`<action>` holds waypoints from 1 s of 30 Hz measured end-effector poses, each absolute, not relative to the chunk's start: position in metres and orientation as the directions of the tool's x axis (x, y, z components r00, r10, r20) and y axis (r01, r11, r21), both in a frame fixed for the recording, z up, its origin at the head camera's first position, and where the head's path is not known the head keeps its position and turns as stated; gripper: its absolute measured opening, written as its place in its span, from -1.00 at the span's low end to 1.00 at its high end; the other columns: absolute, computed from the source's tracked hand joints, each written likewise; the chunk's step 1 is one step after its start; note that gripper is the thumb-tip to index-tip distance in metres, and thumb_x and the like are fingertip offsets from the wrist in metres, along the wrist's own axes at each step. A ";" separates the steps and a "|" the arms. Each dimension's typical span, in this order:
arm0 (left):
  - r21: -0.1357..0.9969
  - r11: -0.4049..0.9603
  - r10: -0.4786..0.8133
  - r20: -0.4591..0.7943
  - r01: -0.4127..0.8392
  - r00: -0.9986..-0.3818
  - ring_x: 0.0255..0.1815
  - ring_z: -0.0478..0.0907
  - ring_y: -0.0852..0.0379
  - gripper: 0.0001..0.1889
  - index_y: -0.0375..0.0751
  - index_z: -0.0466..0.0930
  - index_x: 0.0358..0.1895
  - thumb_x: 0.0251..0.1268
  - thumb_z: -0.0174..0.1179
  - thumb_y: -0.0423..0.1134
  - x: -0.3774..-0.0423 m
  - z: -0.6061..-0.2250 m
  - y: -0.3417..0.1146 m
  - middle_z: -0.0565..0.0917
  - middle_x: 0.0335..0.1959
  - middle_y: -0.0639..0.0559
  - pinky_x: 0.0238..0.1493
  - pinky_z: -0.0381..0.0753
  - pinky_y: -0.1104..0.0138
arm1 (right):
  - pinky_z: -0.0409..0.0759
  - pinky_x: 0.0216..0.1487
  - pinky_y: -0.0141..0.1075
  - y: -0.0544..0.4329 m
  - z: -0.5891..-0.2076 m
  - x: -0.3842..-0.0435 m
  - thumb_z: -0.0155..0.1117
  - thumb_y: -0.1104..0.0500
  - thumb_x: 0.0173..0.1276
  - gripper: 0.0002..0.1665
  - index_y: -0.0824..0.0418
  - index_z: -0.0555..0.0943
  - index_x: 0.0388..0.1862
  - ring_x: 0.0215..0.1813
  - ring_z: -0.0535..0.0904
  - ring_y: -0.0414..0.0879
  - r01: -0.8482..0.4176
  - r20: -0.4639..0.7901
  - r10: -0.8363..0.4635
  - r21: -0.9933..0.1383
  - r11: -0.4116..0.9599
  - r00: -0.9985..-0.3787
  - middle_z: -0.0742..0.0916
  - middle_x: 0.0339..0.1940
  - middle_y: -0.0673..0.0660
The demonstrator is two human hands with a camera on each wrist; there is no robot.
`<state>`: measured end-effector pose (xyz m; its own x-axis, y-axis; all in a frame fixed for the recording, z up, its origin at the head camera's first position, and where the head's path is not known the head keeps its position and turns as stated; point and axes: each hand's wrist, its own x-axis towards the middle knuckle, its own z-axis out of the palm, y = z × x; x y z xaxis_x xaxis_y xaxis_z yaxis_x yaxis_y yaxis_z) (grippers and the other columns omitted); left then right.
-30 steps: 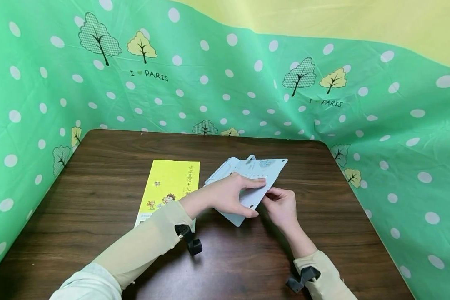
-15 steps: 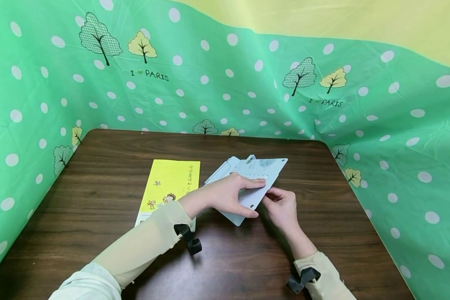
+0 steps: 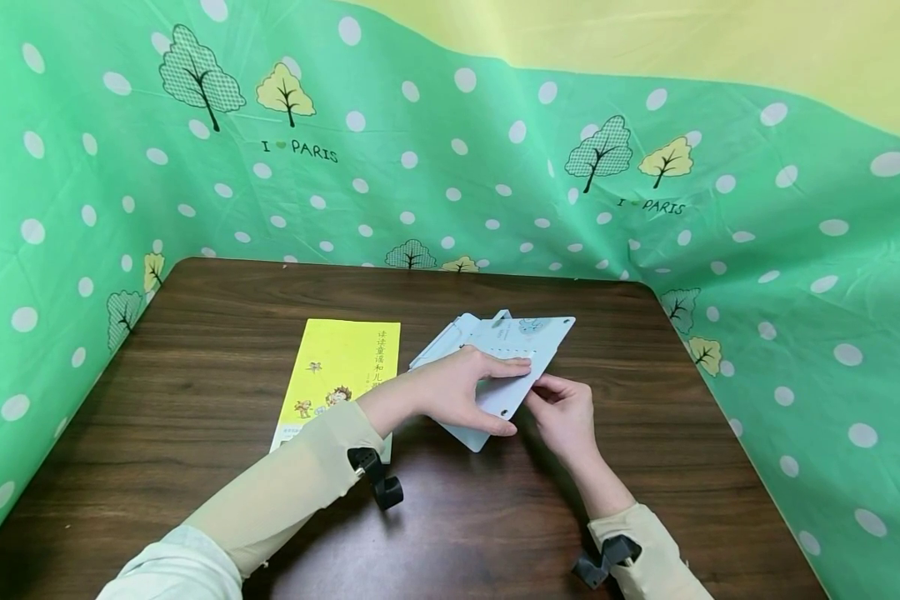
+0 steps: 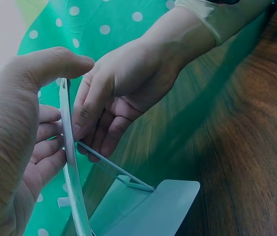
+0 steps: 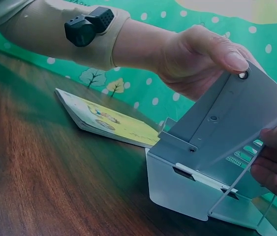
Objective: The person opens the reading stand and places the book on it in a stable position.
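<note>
A pale blue metal book stand (image 3: 513,392) stands on the table with its panel tilted up from a flat base (image 4: 163,206). My left hand (image 3: 461,387) grips the panel near its edge, thumb on the back face and fingers across the front. Behind the panel, my right hand (image 3: 566,417) pinches the thin wire support leg (image 5: 236,180) between thumb and fingers. In the right wrist view the wire slants from the base up into those fingertips. Part of the panel's front is covered by my left hand.
A yellow picture book (image 3: 345,350) lies on the dark wooden table (image 3: 225,350) left of the stand, partly under my left forearm in the head view. Green polka-dot cloth (image 3: 450,167) hangs behind and at both sides of the table.
</note>
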<state>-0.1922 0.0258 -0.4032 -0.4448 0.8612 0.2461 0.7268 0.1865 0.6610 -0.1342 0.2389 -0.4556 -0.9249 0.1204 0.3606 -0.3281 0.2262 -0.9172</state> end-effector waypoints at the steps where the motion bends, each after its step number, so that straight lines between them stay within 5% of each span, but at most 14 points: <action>1: 0.661 0.187 0.861 0.246 0.727 -0.445 0.48 0.33 0.40 -0.15 -0.20 0.46 0.53 0.23 0.54 0.09 -0.192 -0.403 0.026 0.47 0.52 0.03 0.29 0.43 0.49 | 0.69 -0.30 -0.47 0.239 -0.455 -0.134 0.35 0.67 0.24 -0.83 0.52 0.79 -0.30 -0.34 0.74 -0.29 -0.328 0.361 0.122 -0.918 0.223 -0.925 0.83 -0.35 0.02; 23: 0.708 0.160 0.864 0.237 0.688 -0.445 0.48 0.37 0.31 -0.16 -0.23 0.48 0.51 0.24 0.56 0.06 -0.195 -0.400 0.020 0.46 0.53 -0.03 0.44 0.34 0.42 | 0.69 -0.30 -0.47 0.243 -0.452 -0.125 0.43 0.59 0.25 -0.91 0.52 0.79 -0.29 -0.36 0.75 -0.26 -0.295 0.336 0.154 -0.925 0.238 -0.929 0.83 -0.38 0.08; 30: 0.744 0.137 0.858 0.241 0.655 -0.454 0.46 0.39 0.33 -0.16 -0.26 0.48 0.51 0.24 0.56 0.05 -0.198 -0.398 0.015 0.47 0.52 -0.01 0.45 0.35 0.39 | 0.71 -0.28 -0.44 0.246 -0.453 -0.121 0.48 0.55 0.26 -0.93 0.55 0.78 -0.27 -0.33 0.76 -0.24 -0.309 0.343 0.139 -0.925 0.222 -0.929 0.84 -0.33 0.25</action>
<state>-0.1976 0.0146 -0.3979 -0.4540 0.8577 0.2414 0.6545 0.1372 0.7435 -0.1214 0.2462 -0.4526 -0.9288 0.1395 0.3433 -0.3085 0.2221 -0.9249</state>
